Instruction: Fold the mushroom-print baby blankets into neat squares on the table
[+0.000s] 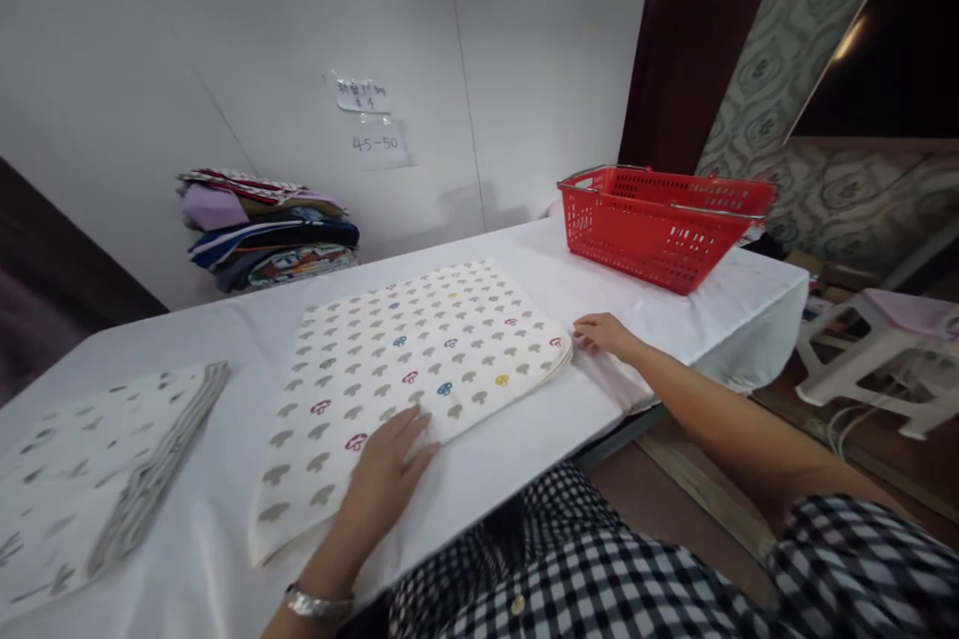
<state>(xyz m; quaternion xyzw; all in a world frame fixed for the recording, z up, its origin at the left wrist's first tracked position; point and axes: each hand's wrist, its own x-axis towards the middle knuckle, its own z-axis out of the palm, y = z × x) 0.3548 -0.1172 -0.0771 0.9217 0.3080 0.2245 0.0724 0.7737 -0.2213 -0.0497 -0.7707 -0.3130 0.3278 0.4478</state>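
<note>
On white-draped desk [539, 270], seemingly straightening mushroom-print cloth [424, 349] with left hand [390, 459] unclenched, right hand [608, 332] of uncertain grip; next, probably align edges.

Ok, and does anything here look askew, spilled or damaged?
Nothing looks spilled or damaged. Only the fabric pile by the wall seems a bit untidy: its layers jut out unevenly at the sides. The mushroom cloth under the left hand lies mostly flat, and the basket stands upright.
</note>
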